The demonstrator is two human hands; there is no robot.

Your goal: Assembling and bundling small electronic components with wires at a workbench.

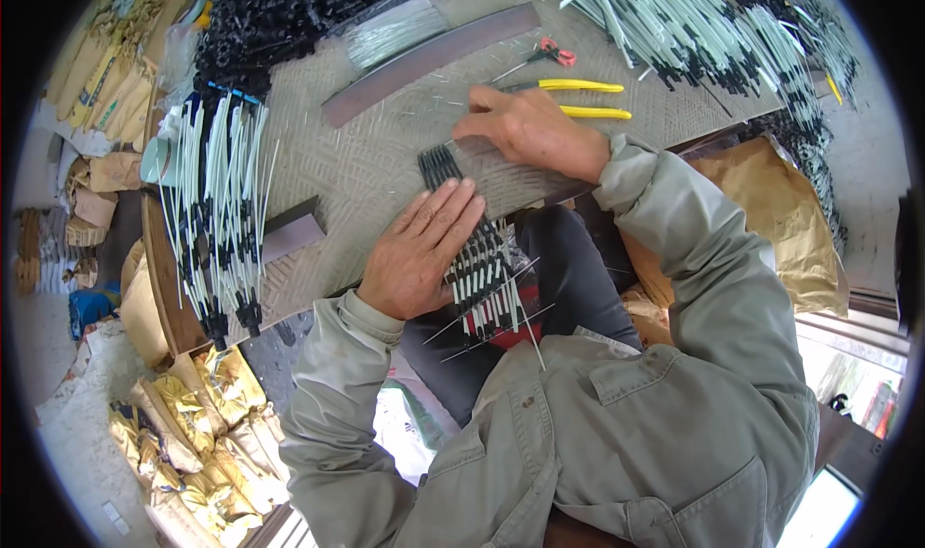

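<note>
Spread over a row of black-and-white rods (485,276) laid side by side, my left hand (419,249) presses flat on them with its fingers extended. The rods run over the table's near edge above my lap, and a few thin wires stick out sideways near their lower ends. At the row's far end, my right hand (535,132) is closed with thumb and fingers pinched together. Whatever lies in that pinch is too small or hidden to make out. Just beyond the right hand lie yellow-handled pliers (583,85), with a small red-handled tool (557,54) farther off.
A long metal bar (434,64) crosses the table (318,162), in front of a bundle of clear thin strips (395,33). Black parts (279,18) are heaped far left; pale green rods (665,32) pile far right. More rods (220,201) hang at the left edge, near a metal block (292,230).
</note>
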